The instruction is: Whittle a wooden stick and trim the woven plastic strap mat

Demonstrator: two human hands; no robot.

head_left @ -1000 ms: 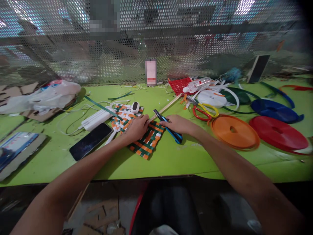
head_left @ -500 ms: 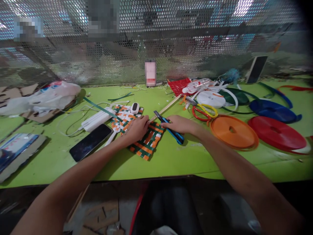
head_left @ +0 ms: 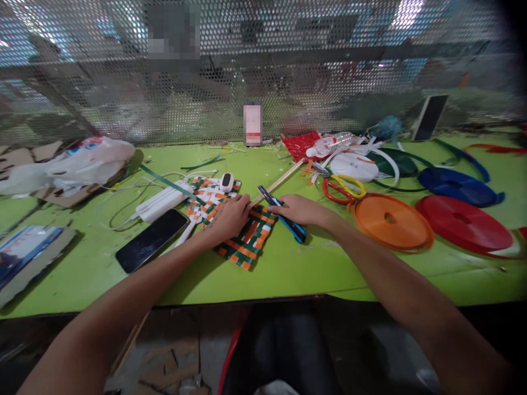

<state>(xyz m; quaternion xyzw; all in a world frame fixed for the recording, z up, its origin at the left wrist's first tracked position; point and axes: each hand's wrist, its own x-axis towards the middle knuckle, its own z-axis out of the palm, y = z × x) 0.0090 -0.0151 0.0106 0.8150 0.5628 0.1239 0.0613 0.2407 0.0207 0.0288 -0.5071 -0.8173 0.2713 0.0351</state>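
A woven mat [head_left: 247, 241] of green, orange and white strips lies on the green table [head_left: 288, 269]. My left hand [head_left: 229, 215] presses flat on it, fingers together, fingertips at a wooden stick [head_left: 280, 180] that runs along the mat's far edge. My right hand [head_left: 302, 209] is closed around a blue utility knife [head_left: 288, 219], whose blade end points at the stick beside the left fingertips.
A dark phone [head_left: 152, 239], a white power bank [head_left: 162, 200] with cable and a small white device [head_left: 226, 181] lie left of the mat. Red-and-yellow scissors [head_left: 343, 189] and orange [head_left: 391, 222], red [head_left: 465, 230], blue [head_left: 459, 186] and white [head_left: 354, 166] strap reels lie right. Perforated metal screen [head_left: 263, 71] behind.
Almost nothing has changed. Both hands stay on the mat and the knife, with only a slight shift of the view.
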